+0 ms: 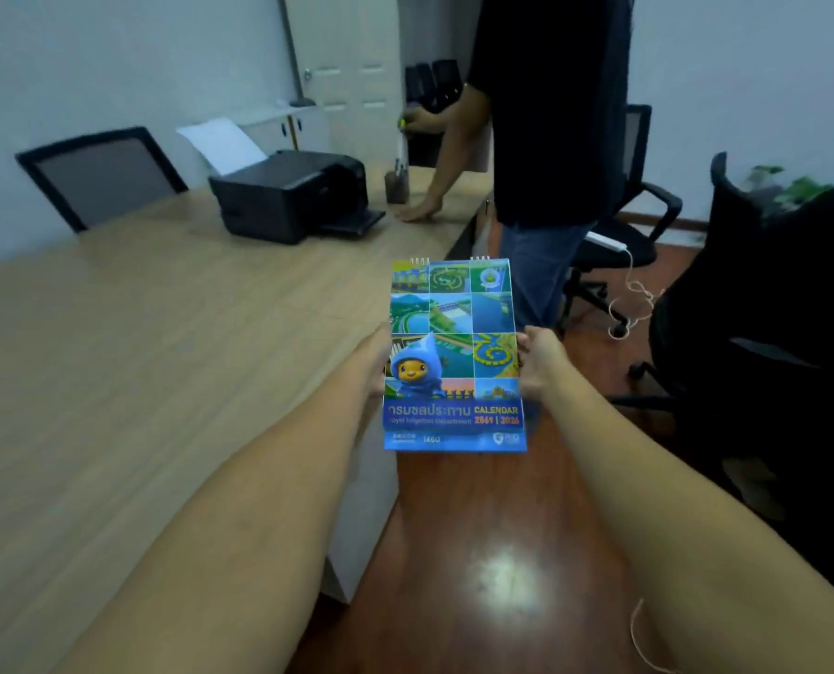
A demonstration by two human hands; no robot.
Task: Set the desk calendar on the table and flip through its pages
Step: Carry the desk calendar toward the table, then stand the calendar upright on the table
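Note:
The desk calendar (454,355) is a tall blue spiral-bound one with a grid of green and blue photos and a cartoon mascot on its cover. I hold it up in the air with both hands, its cover facing me. My left hand (373,362) grips its left edge and my right hand (541,364) grips its right edge. It hangs just beyond the right edge of the light wooden table (138,342), above the red-brown floor. The spiral binding is at the top.
A black printer (293,194) with paper stands at the table's far end, beside a pen holder (397,182). Another person (541,153) in a dark shirt stands at the far corner, a hand on the table. Black office chairs (745,304) crowd the right; one chair (99,175) sits far left.

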